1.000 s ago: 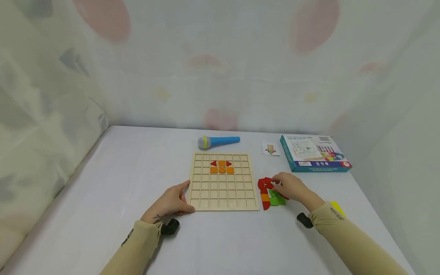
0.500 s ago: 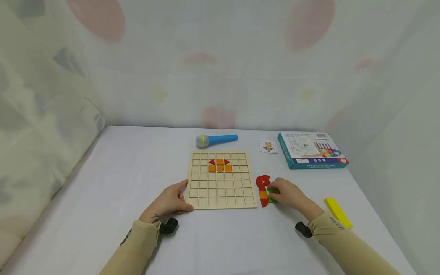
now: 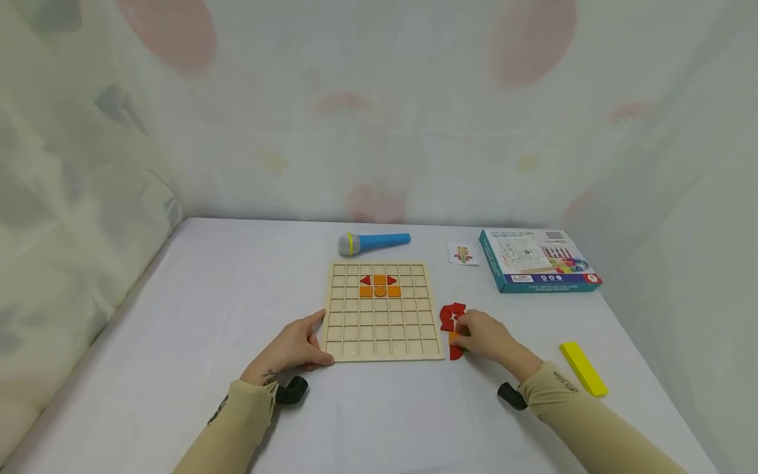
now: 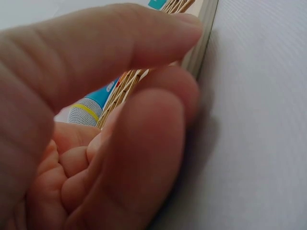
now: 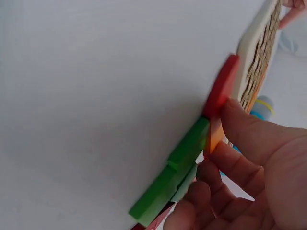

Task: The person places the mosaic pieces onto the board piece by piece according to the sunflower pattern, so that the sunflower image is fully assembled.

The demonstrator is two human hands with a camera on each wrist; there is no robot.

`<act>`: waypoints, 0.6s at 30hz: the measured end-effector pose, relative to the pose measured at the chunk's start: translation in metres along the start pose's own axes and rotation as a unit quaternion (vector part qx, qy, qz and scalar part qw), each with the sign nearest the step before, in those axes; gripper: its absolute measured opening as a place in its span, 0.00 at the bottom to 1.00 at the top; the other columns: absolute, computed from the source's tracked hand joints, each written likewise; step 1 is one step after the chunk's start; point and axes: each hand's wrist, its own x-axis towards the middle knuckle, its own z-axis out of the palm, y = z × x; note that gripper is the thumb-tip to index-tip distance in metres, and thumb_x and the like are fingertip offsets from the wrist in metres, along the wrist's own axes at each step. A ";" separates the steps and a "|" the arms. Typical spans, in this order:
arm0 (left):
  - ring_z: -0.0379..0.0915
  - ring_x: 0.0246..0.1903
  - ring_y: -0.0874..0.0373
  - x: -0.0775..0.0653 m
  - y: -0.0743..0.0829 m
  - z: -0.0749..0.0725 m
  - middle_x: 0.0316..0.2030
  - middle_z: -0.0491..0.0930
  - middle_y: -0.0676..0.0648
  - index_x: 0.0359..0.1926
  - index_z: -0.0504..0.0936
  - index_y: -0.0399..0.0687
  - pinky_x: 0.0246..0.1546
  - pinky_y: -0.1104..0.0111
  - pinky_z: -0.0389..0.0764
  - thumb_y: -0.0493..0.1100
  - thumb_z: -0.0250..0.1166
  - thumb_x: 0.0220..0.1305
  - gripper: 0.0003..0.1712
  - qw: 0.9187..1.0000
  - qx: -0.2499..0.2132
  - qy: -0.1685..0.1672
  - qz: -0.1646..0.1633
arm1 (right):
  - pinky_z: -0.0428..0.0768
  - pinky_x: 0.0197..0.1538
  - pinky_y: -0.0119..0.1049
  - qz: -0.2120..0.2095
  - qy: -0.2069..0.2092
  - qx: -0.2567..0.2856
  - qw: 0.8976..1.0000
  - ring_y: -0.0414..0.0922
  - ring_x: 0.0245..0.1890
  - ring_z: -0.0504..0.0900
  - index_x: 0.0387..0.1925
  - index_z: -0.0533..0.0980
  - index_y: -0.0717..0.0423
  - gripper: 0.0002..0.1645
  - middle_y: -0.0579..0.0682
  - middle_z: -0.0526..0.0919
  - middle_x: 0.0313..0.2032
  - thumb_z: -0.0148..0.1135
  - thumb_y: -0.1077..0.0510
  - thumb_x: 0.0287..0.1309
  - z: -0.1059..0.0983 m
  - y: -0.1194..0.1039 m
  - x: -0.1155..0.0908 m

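Note:
My left hand (image 3: 293, 345) holds the front left corner of the pale wooden grid board (image 3: 376, 332), thumb at the front and fingers along the left side. Red triangles (image 3: 366, 280), orange squares (image 3: 366, 291) and an orange disc (image 3: 380, 291) fill cells in two upper rows. Right of the board, my right hand (image 3: 490, 339) pinches an orange square tile (image 5: 216, 138) among the loose pieces. A red rounded tile (image 5: 222, 86) lies against it under the thumb. Green tiles (image 5: 165, 177) adjoin them, hidden by the hand in the head view. More red tiles (image 3: 447, 316) lie just beyond.
A blue toy microphone (image 3: 383, 241) lies behind the board. To its right are a small pattern card (image 3: 463, 254) and a teal game box (image 3: 540, 261). A yellow block (image 3: 583, 368) lies right of my right forearm. Fabric walls (image 3: 379, 131) border the table.
My right hand has moved left and toward me, from the red and green tiles to the orange tile. My left hand keeps its place at the board's corner.

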 end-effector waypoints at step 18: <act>0.69 0.13 0.59 -0.001 0.001 0.000 0.19 0.75 0.46 0.71 0.51 0.44 0.16 0.69 0.70 0.40 0.78 0.36 0.62 1.000 -0.002 0.001 0.004 | 0.74 0.36 0.36 0.017 -0.063 -0.017 0.998 0.43 0.31 0.70 0.28 0.78 0.52 0.09 0.45 0.73 0.26 0.71 0.59 0.45 -0.011 -0.011 -0.007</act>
